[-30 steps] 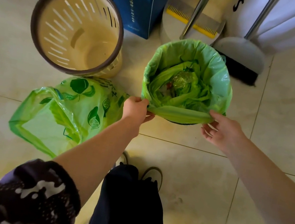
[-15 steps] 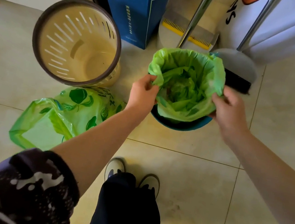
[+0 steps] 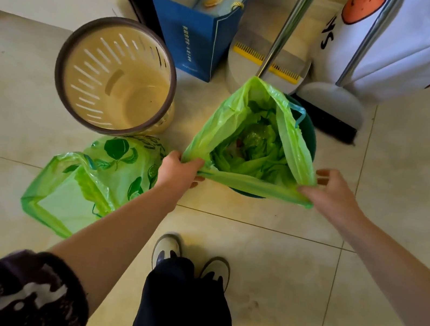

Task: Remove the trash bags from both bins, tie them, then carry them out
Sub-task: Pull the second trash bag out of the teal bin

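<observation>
Head view: both hands, left hand [image 3: 179, 166] and right hand [image 3: 330, 195], pinch thin green plastic liner [image 3: 247, 181] half-raised from teal bin [image 3: 310, 139]; leaf-printed green bag [image 3: 96, 183] out beside emptied beige slotted basket [image 3: 117, 75], untied.

The left hand [image 3: 179, 166] and right hand [image 3: 330, 192] pinch the rim of a thin green plastic trash bag [image 3: 213, 131], stretching it open. It sits in a dark teal round bin [image 3: 310, 139] on the tiled floor.

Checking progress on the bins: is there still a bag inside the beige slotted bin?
No, the beige slotted bin shows only its bare inside; its leaf-print bag lies on the floor beside it.
</observation>
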`<state>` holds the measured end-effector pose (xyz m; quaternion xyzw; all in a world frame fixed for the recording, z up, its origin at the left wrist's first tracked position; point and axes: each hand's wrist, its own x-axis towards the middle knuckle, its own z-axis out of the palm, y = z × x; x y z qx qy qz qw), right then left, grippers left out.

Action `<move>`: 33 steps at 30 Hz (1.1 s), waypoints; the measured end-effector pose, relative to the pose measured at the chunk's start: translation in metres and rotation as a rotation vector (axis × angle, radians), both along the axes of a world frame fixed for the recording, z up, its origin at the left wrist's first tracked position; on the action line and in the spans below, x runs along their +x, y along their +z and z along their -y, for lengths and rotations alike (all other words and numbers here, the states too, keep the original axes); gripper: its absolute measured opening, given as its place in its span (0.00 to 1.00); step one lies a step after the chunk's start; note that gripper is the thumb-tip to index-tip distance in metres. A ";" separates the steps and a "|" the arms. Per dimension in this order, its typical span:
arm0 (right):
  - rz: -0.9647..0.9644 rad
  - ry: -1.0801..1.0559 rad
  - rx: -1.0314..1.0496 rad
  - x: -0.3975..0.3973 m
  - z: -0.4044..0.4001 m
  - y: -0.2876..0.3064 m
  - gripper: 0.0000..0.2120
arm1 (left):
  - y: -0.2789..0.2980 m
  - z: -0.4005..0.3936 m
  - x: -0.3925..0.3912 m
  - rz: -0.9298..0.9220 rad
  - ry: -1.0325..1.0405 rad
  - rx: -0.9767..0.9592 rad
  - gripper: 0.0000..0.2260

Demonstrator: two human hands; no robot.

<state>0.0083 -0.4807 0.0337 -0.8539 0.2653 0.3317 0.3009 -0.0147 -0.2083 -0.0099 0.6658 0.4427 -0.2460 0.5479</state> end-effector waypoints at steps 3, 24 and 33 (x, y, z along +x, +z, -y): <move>0.072 0.010 0.012 0.035 -0.014 -0.010 0.34 | 0.002 0.008 0.010 -0.024 -0.012 -0.021 0.14; 0.592 -0.269 0.170 0.074 -0.012 0.085 0.11 | 0.100 0.020 0.031 0.357 0.013 0.012 0.09; 0.701 -0.382 0.342 0.019 -0.018 0.197 0.13 | 0.213 0.003 -0.010 0.452 0.126 0.010 0.09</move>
